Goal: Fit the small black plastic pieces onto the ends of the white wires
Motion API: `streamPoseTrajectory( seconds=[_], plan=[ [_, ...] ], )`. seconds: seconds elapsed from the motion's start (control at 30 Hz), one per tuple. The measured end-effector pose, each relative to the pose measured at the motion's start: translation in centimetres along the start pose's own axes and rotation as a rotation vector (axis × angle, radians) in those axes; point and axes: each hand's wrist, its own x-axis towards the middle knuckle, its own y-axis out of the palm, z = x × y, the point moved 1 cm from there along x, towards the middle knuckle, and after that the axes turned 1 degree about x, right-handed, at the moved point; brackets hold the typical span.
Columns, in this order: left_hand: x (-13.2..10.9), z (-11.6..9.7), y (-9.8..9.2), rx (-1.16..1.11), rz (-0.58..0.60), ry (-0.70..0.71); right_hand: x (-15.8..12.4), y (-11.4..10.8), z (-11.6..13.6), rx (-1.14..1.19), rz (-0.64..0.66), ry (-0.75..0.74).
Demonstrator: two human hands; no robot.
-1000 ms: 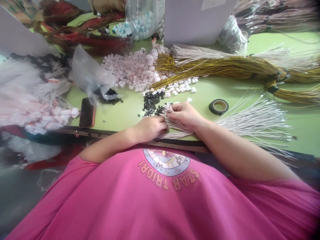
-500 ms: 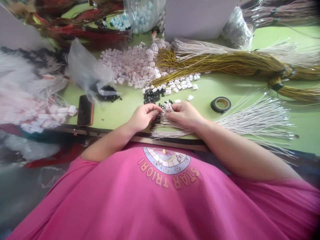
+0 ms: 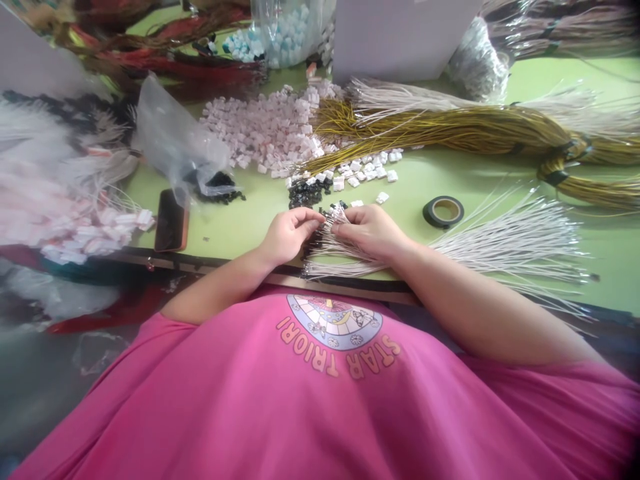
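Observation:
My right hand (image 3: 374, 231) is closed, with its thumb and finger pinching the ends of some white wires (image 3: 510, 237) that fan out to the right under my forearm. Facing it, my left hand (image 3: 291, 235) makes a pinch right at those wire ends; whatever sits between its fingertips is too small to make out. Small black pieces (image 3: 311, 245) line the wire ends below my hands. Just beyond my fingers lies a pile of black parts (image 3: 306, 193), with a few white connector housings (image 3: 382, 198) close by.
A roll of black tape (image 3: 443, 211) lies right of my hands, a phone (image 3: 171, 221) to the left. Behind are a heap of white housings (image 3: 265, 130), a clear plastic bag (image 3: 175, 133) and a bundle of yellow-brown wires (image 3: 450, 127). The table's dark front edge (image 3: 225, 272) runs before me.
Both hands keep the same pinch at the wire ends. The whole view has shifted very slightly; nothing else visibly differs.

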Motion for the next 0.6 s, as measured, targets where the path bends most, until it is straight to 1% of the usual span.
streamPoseTrajectory(
  seconds=[0.27, 0.47, 0.6],
  plan=[
    [-0.05, -0.08, 0.19, 0.119, -0.046, 0.06, 0.02, 0.0, -0.07, 0.019, -0.011, 0.022],
    [-0.22, -0.32, 0.23, 0.128, -0.042, 0.096, 0.06, 0.11, 0.03, 0.032, -0.016, 0.041],
    [-0.16, -0.24, 0.37, 0.191, -0.06, 0.141, 0.01, 0.15, 0.06, 0.04, -0.015, 0.048]
  ],
)
